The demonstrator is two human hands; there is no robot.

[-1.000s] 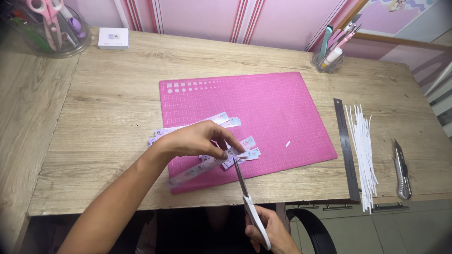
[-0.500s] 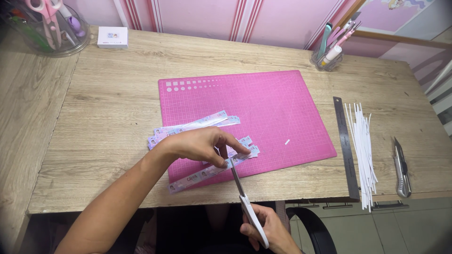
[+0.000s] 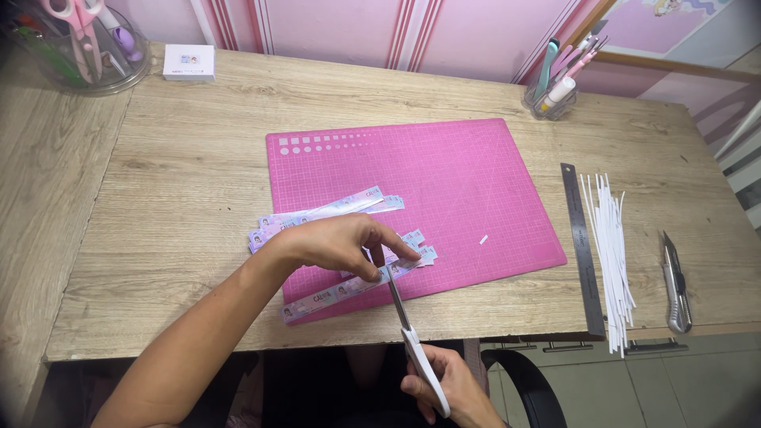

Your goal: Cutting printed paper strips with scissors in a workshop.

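Printed paper strip [image 3: 349, 288] lies under the left hand [image 3: 341, 244], on the near edge of the pink cutting mat [image 3: 476, 182], fingers pinching it down. Scissors [image 3: 408, 333] in the right hand [image 3: 448, 388], grip closed round the white handles, blades reaching up to the left fingertips. More strips [image 3: 317, 215] just beyond the left hand. Well off to the right on the tabletop [image 3: 182, 198]: steel ruler [image 3: 583, 246], white sticks [image 3: 612, 254], utility knife [image 3: 675, 285].
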